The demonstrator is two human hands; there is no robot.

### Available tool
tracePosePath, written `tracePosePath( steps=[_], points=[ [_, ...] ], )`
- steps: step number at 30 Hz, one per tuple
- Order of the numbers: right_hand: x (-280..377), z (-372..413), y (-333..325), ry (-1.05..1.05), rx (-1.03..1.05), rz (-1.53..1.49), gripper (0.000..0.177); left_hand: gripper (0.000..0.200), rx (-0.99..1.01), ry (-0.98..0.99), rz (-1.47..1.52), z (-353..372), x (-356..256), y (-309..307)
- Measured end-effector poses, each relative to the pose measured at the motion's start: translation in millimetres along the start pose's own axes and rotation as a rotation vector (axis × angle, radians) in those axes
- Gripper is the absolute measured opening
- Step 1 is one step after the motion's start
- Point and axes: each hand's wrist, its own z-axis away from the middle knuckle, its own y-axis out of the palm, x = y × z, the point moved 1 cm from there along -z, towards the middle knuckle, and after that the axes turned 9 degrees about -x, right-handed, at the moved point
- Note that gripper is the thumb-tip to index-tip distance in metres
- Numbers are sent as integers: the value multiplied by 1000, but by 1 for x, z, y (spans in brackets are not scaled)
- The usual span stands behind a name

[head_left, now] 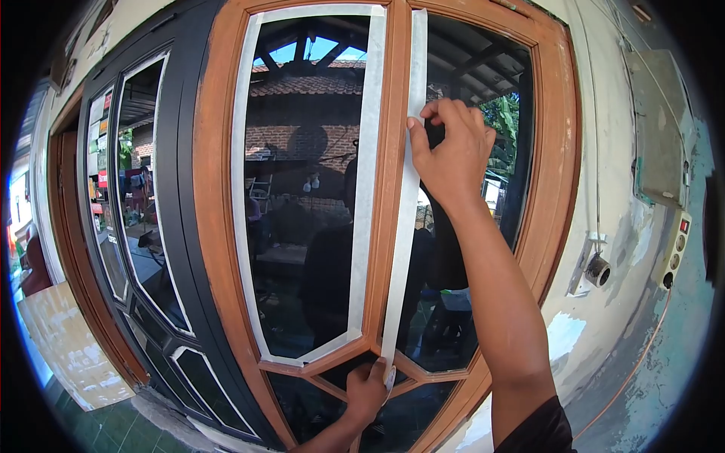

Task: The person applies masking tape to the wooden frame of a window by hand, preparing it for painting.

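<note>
A long white strip of masking tape (403, 226) runs down the left edge of the right glass pane (461, 302) in the brown wooden frame (387, 166). My right hand (453, 147) is raised beside the strip's upper part, its fingers curled and apart, thumb tip at the tape, nothing held. Lower down, my left hand (367, 391) closes around the tape roll (390, 376) at the strip's bottom end, near the frame's middle joint. White tape also borders the left glass pane (302, 249) on all its sides.
Dark-framed panels (185, 189) with white-edged glass stand at the left, a stained board (72, 347) leaning below. On the right wall are a metal box (657, 124), a round fitting (598, 269) and a power strip (676, 249) with an orange cable.
</note>
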Motion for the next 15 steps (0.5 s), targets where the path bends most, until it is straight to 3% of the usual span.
tracePosePath(
  steps=[15],
  points=[
    [25, 92, -43, 97, 99, -14, 14, 45, 2, 32, 31, 4, 5, 2]
  ],
)
